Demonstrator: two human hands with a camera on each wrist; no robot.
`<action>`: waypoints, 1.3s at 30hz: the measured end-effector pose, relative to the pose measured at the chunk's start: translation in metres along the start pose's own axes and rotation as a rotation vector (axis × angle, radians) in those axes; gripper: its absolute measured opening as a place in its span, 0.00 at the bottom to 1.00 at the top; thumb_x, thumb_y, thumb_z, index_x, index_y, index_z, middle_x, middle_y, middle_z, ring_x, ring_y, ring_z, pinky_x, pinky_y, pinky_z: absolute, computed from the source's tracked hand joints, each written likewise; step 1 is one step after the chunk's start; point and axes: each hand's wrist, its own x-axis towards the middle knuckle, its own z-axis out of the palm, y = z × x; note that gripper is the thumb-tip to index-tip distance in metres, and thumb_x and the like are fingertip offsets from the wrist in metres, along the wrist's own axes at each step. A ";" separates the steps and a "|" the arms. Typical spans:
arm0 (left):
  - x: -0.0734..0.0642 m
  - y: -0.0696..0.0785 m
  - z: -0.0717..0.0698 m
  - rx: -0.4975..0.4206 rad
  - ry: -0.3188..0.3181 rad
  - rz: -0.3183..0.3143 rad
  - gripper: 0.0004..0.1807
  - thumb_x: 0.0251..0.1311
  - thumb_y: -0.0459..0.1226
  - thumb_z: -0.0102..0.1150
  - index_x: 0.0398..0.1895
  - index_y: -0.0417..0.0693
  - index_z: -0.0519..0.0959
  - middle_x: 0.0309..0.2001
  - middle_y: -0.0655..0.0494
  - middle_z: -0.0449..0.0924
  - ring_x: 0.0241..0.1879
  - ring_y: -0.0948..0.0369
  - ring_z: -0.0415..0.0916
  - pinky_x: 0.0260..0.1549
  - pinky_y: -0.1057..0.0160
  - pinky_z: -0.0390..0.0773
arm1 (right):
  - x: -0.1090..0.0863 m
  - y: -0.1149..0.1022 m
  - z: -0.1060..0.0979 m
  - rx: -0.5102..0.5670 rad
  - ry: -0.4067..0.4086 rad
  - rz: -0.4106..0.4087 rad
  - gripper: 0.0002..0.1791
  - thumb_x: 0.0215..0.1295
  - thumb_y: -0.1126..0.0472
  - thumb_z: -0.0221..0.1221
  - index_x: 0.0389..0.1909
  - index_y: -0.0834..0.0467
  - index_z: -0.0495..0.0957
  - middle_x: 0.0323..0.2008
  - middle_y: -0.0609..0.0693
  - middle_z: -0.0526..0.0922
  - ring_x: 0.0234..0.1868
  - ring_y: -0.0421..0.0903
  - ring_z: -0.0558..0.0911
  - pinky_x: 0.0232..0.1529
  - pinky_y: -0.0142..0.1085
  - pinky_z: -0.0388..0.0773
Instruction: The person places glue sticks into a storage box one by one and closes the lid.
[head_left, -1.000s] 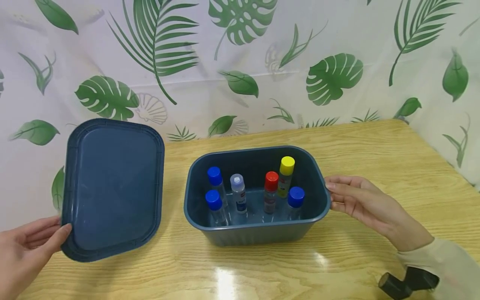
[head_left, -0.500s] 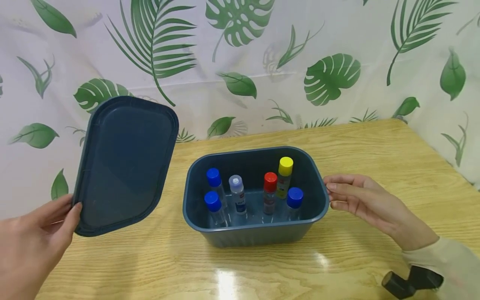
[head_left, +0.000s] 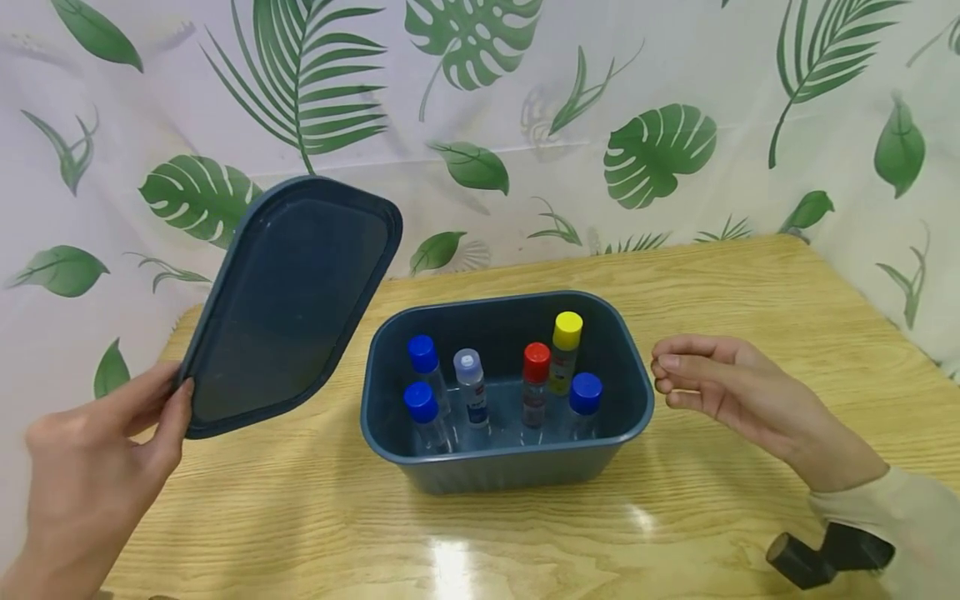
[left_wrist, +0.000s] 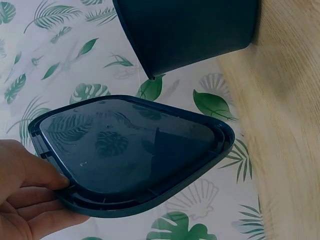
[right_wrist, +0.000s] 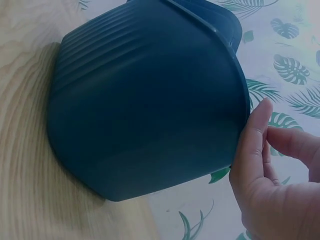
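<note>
My left hand (head_left: 112, 458) pinches a dark blue plastic lid (head_left: 292, 308) by its lower left corner, thumb on the near face. The lid is tilted up in the air, left of a matching dark blue storage bin (head_left: 510, 473). Several small clear bottles stand inside the bin: a red-capped bottle (head_left: 536, 383), a yellow-capped bottle (head_left: 564, 354), a pale-capped bottle (head_left: 472, 387) and several with blue caps, such as one blue-capped bottle (head_left: 585, 404). Just off the bin's right rim is my right hand (head_left: 735, 392), fingers loosely bent and holding nothing.
The bin stands on a wood-grain table (head_left: 360, 533). Behind it hangs a white leaf-print cloth (head_left: 540, 167). A black device (head_left: 832, 554) sits by my right sleeve (head_left: 892, 521).
The lid has risen and swung right toward the bin, tilting further. My right fingers, at the bin's rim earlier, now sit slightly apart from it. The bottles stay where they were.
</note>
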 end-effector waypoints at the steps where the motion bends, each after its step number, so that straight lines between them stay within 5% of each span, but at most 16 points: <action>1: 0.000 0.001 0.001 0.004 0.008 0.010 0.17 0.41 0.18 0.65 0.39 0.30 0.84 0.28 0.36 0.83 0.36 0.91 0.65 0.38 0.90 0.65 | 0.000 -0.001 0.001 -0.002 0.002 0.001 0.21 0.74 0.76 0.37 0.50 0.64 0.79 0.43 0.54 0.84 0.43 0.45 0.84 0.47 0.36 0.81; 5: 0.003 0.006 0.005 0.021 0.003 0.041 0.10 0.54 0.27 0.61 0.38 0.33 0.84 0.30 0.38 0.84 0.40 0.90 0.66 0.42 0.90 0.63 | 0.002 -0.003 0.003 -0.014 0.004 -0.002 0.21 0.74 0.76 0.38 0.50 0.64 0.79 0.44 0.54 0.84 0.43 0.46 0.84 0.47 0.36 0.81; 9: 0.008 0.014 0.009 0.059 0.000 0.084 0.10 0.53 0.26 0.59 0.39 0.34 0.83 0.31 0.40 0.85 0.34 0.66 0.84 0.45 0.90 0.59 | 0.003 -0.005 0.004 -0.019 0.004 -0.008 0.21 0.74 0.76 0.38 0.50 0.64 0.79 0.44 0.54 0.84 0.43 0.46 0.84 0.47 0.36 0.81; 12: 0.010 0.019 0.012 0.090 0.021 0.129 0.09 0.58 0.29 0.56 0.39 0.35 0.83 0.30 0.42 0.85 0.25 0.46 0.83 0.44 0.89 0.61 | 0.004 -0.007 0.005 -0.020 0.010 -0.008 0.20 0.74 0.76 0.38 0.50 0.64 0.79 0.44 0.54 0.84 0.43 0.46 0.84 0.47 0.36 0.81; 16: 0.014 0.026 0.021 0.107 0.117 0.230 0.14 0.65 0.35 0.49 0.38 0.34 0.82 0.28 0.43 0.84 0.24 0.47 0.82 0.32 0.66 0.81 | 0.006 -0.011 0.007 0.002 -0.003 -0.017 0.21 0.74 0.75 0.37 0.50 0.65 0.79 0.44 0.55 0.83 0.44 0.46 0.84 0.47 0.36 0.81; 19: 0.019 0.034 0.029 0.110 0.199 0.330 0.13 0.66 0.32 0.49 0.37 0.32 0.82 0.28 0.41 0.84 0.24 0.45 0.82 0.22 0.48 0.78 | 0.008 -0.015 0.010 0.020 -0.007 -0.027 0.21 0.75 0.74 0.36 0.51 0.67 0.79 0.44 0.55 0.83 0.44 0.47 0.83 0.47 0.36 0.81; 28: 0.035 0.062 0.047 0.095 0.343 0.619 0.10 0.65 0.24 0.47 0.35 0.28 0.79 0.30 0.39 0.82 0.24 0.48 0.81 0.21 0.52 0.81 | 0.022 -0.030 0.032 -0.015 0.063 0.010 0.19 0.76 0.70 0.39 0.51 0.66 0.79 0.44 0.56 0.84 0.44 0.48 0.84 0.47 0.36 0.81; 39: 0.034 0.070 0.060 0.088 0.350 0.743 0.11 0.67 0.24 0.48 0.33 0.26 0.80 0.31 0.37 0.83 0.28 0.46 0.82 0.24 0.53 0.82 | 0.036 -0.032 0.055 0.124 0.059 0.088 0.18 0.77 0.66 0.41 0.51 0.67 0.78 0.46 0.59 0.82 0.48 0.51 0.82 0.53 0.40 0.79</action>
